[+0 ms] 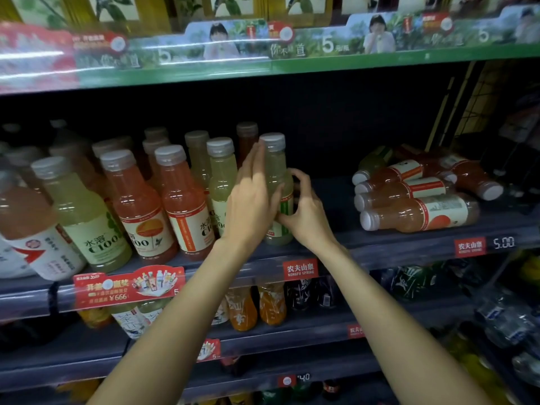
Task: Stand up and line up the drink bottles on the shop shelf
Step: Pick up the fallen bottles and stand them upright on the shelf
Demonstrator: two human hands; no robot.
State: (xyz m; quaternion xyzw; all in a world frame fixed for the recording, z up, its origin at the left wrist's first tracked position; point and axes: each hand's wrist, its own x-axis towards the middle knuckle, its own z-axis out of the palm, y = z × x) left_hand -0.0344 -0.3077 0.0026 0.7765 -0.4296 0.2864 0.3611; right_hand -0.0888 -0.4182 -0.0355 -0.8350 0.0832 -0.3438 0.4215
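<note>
Green-label bottle [277, 182] stands upright — left fingers [257, 162] flat against it, right fingers [301, 182] curled round it.

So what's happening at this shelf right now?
A person is tidying drink bottles on a shop shelf. Both hands are on one upright pale green bottle at the right end of the standing row: the left hand lies flat against its side with fingers straight, and the right hand curls around its lower part. Further right, a pile of orange bottles lies on its side, not yet stood up.
</note>
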